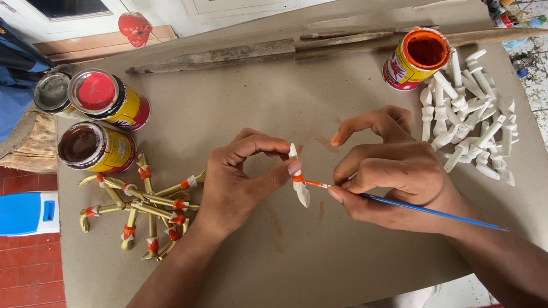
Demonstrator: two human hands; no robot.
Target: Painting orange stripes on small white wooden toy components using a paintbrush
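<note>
The left hand (233,187) holds a small white turned peg (298,175) upright over the middle of the cardboard-covered bench (300,255), its fingers (272,148) closed on it: the forefinger curls over the top end and the thumb presses the side near the middle. The peg's long axis runs nearly straight up and down in the picture, away from the person at the top, with the pointed lower end free below the thumb. The right hand (394,170) lies just to the right of the peg, its fingers pinched shut around a thin blue-handled brush (427,212). The brush slants from lower right up to the left, and its orange-loaded tip touches the peg at the waist, just beside the left thumb. So the peg stands across the line of the brush, and the left hand is the one that bears it.

The peg is pale and unpainted but for a narrow orange band around its middle where the bristles meet it. To the right lies a heap of white pegs (468,116) of the same kind, beside an open orange paint tin (417,58). To the left lies a pile of gold pegs (145,208) with red and white bands, near tins of red paint (107,98) and brown paint (93,148).
</note>
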